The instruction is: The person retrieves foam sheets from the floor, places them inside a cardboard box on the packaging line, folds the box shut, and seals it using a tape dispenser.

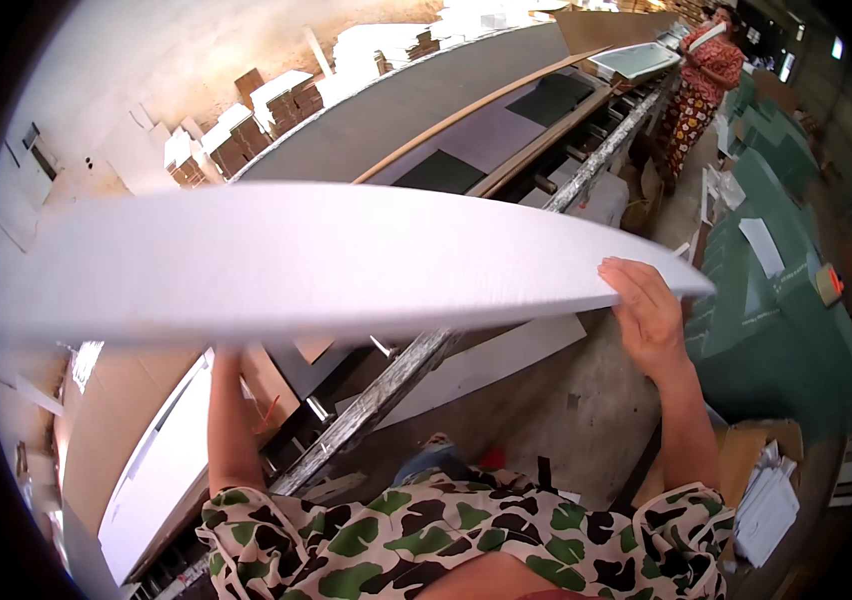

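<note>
A long white board (pixel 326 260) spans most of the view in front of me, raised above the roller line and blurred toward its left end. My right hand (pixel 646 315) grips its lower edge near the right end, fingers lying over the white face. My left forearm (pixel 233 420) reaches up to the board's lower edge on the left. Behind the board my left hand is hidden, so its fingers do not show.
A scuffed metal rail (pixel 376 400) runs diagonally beside the rollers. Green-covered stacks (pixel 776 270) stand right, with an orange tape roll (pixel 829 285) on one. An open cardboard box (pixel 781 440) sits lower right. Another person (pixel 711 75) stands far right, holding a white strip (pixel 708 37).
</note>
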